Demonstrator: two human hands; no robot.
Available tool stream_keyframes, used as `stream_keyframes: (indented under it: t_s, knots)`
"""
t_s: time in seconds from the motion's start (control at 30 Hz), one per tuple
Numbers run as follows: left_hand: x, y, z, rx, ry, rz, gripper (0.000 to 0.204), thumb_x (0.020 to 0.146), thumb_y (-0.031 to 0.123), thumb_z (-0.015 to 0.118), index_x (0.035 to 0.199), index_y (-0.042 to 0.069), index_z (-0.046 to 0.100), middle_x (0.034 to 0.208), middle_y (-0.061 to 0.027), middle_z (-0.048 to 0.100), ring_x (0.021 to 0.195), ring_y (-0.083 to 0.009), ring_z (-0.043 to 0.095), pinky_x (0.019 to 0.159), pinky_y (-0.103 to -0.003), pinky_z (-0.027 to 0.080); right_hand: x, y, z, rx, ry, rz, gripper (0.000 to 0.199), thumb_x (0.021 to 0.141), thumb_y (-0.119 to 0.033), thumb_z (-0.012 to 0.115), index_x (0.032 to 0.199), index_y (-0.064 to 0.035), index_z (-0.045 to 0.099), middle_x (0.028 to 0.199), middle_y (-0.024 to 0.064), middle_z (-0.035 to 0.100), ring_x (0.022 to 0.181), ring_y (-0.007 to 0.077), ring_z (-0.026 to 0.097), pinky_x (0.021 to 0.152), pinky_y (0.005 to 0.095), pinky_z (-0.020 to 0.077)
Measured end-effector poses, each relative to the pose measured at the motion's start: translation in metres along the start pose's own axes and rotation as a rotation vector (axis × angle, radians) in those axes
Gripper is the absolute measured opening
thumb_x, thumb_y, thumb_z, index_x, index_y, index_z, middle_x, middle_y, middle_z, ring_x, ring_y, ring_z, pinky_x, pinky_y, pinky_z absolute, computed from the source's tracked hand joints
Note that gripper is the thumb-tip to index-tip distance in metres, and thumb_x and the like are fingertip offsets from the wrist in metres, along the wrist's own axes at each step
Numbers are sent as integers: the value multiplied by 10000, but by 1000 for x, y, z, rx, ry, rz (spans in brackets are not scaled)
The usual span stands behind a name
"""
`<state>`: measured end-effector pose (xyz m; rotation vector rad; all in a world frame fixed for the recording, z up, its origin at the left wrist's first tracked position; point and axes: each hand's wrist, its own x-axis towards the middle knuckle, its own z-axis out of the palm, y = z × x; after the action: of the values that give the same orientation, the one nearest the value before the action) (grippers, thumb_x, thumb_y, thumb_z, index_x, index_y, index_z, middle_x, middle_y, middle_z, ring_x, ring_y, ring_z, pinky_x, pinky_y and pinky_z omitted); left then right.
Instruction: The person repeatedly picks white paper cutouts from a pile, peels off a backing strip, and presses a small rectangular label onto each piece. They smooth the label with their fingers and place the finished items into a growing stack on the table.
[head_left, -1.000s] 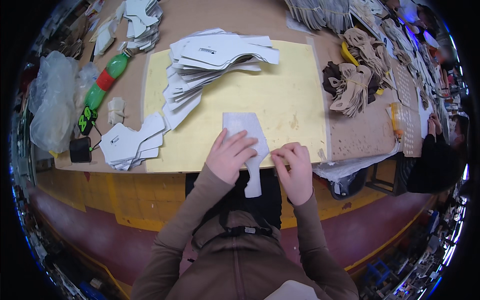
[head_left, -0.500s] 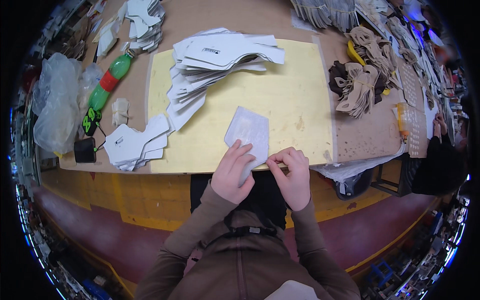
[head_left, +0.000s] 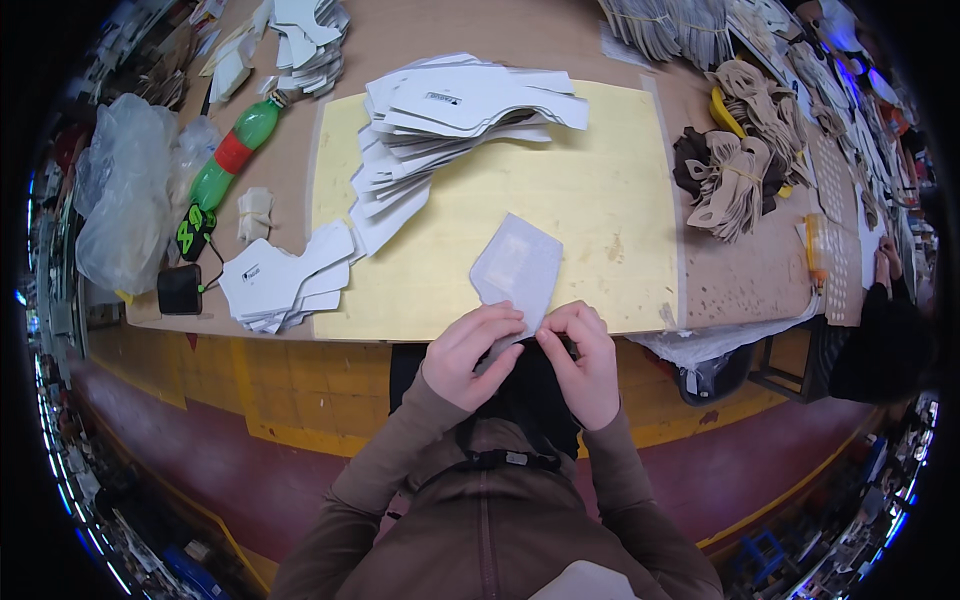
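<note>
A pale grey-white, five-sided flat piece [head_left: 518, 262] lies partly on the yellow sheet [head_left: 600, 200], its lower end reaching the table's front edge. My left hand [head_left: 472, 352] grips that lower end, fingers on top and thumb beneath. With thumb and index finger together, my right hand [head_left: 582, 358] pinches the piece's lower right edge. Beyond the hands, a fanned pile of white cut pieces [head_left: 470, 100] curves across the yellow sheet. More white cut pieces [head_left: 285, 275] lie fanned at the front left.
At the left are a green bottle [head_left: 238, 150], clear plastic bags [head_left: 130, 200], a black phone-like device [head_left: 180, 290] and a small white bundle [head_left: 255, 214]. Tied beige pieces [head_left: 735, 185] sit at the right, near an orange-yellow bottle [head_left: 815, 248]. Another person [head_left: 880, 335] is at the far right.
The left fingers have drawn back from the middle of the piece toward its lower end. The piece has turned slightly clockwise. The whole view has shifted a little.
</note>
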<state>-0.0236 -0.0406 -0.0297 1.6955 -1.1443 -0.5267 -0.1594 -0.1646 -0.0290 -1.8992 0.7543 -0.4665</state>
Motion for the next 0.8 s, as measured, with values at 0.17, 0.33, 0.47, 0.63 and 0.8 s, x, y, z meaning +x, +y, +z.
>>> stream_keyframes:
  t_s: [0.17, 0.33, 0.47, 0.63, 0.8]
  knots:
    - [8, 3, -8, 239, 32, 202, 167, 851, 64, 748, 1005, 18, 703, 992, -100, 733, 944, -267, 719, 959, -434, 547, -5, -5, 9, 60, 21, -70, 59, 884, -6, 689, 934, 8, 661, 907, 96, 595, 845, 221, 589, 760, 313, 467]
    - [10, 8, -18, 215, -3, 148, 134, 844, 46, 728, 976, 28, 716, 980, -78, 756, 832, -236, 745, 939, -448, 562, -6, -9, 12, -77, 72, -219, 91, 849, 6, 709, 930, -10, 670, 909, 93, 604, 854, 247, 584, 764, 339, 465]
    - [8, 11, -11, 226, 50, 44, 108, 880, 51, 686, 984, 20, 684, 894, -92, 729, 790, -249, 726, 883, -390, 584, -6, -12, 12, -153, 86, -241, 112, 825, 2, 724, 921, -27, 675, 909, 91, 609, 850, 267, 570, 774, 355, 452]
    - [11, 2, -2, -167, 82, -339, 133, 917, 60, 674, 1027, -14, 657, 937, -142, 704, 815, -265, 723, 781, -315, 582, -1, -5, 3, -250, 137, -110, 121, 811, -4, 741, 907, -23, 669, 912, 100, 588, 855, 265, 572, 778, 348, 455]
    - [14, -8, 3, -36, 12, -76, 144, 952, 35, 634, 1082, -27, 641, 1062, -164, 686, 926, -272, 713, 793, -325, 582, -2, 2, 2, -85, 195, -36, 98, 834, -5, 736, 888, 19, 658, 978, 111, 565, 869, 236, 588, 781, 335, 474]
